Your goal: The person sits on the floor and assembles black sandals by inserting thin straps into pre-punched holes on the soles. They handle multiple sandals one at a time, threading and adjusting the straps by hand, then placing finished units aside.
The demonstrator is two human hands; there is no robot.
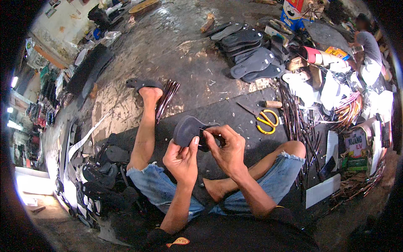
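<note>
Closing around the near edge of a dark sandal [184, 131], the left grip [181, 161] is holding it up over the mat [222, 110], in front of the person's folded legs, the thumb pressing on its face. The right grip [227, 151] is working just beside it, its thumb and forefinger nearly meeting at the sandal's right side; I can't tell whether anything thin is being pinched there.

What's worrying me is that nothing seems to be supporting the sandal except those left fingers. If the right fingers are tugging hard, the sandal could be twisting round in the hold, or springing loose into the lap. If something sharp is hiding in that pinch, a slip could be sending it towards the left thumb, which is sitting very near.

The scissors [258, 118] are lying loose on the mat, blades pointing away from the person and handles towards the right knee [294, 149]; a careless reach could be nicking a finger. A bundle of thin strips [167, 101] is resting right beside the left foot [151, 93], so a shifting leg could be scattering it.
</note>
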